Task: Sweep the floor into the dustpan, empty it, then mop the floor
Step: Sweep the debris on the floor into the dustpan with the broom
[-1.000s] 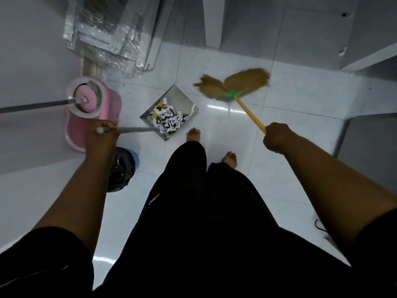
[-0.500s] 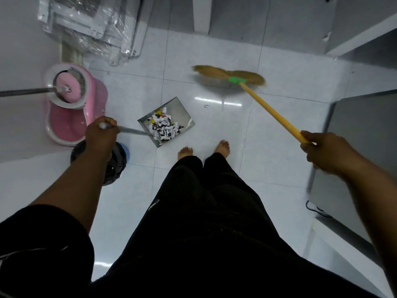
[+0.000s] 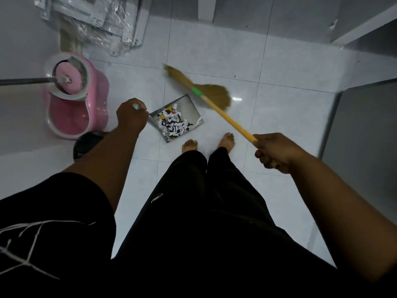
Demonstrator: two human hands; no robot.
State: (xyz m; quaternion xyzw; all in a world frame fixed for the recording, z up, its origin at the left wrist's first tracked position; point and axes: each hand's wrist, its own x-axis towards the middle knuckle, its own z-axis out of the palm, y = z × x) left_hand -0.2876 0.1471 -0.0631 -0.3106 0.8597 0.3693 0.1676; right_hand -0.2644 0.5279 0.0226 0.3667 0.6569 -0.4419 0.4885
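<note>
The dustpan (image 3: 190, 105) is a flat grey metal tray sitting on the white tiled floor (image 3: 279, 108) just ahead of the person's bare feet (image 3: 189, 144), its open edge turned away from them. A heap of torn paper scraps (image 3: 173, 125), mostly black and white with bits of yellow and red, lies toward its near end, while the far part shows bare metal. The left hand (image 3: 131, 117) holds the dustpan's thin metal handle in a closed grip, fingers wrapped round it and the handle's pale tip poking out above the knuckles. The right hand (image 3: 277, 152) has a tight grip round the lower end of the yellow stick of the broom (image 3: 214, 94), which slants up and to the left across the floor. Its straw head, bound with a green band (image 3: 196, 91), is blurred and spreads just beyond the dustpan's far corner; whether the bristles touch the pan cannot be told. To the left of the dustpan stands a pink mop bucket (image 3: 86, 112) with a mop (image 3: 64, 79) sitting in its round spinner, the grey pole running off the left edge. A dark round thing (image 3: 86, 143) shows partly under the left forearm, beside the bucket. Plastic-wrapped panels (image 3: 96, 20) lean at the far left, and a grey cabinet (image 3: 365, 136) closes off the right side.
</note>
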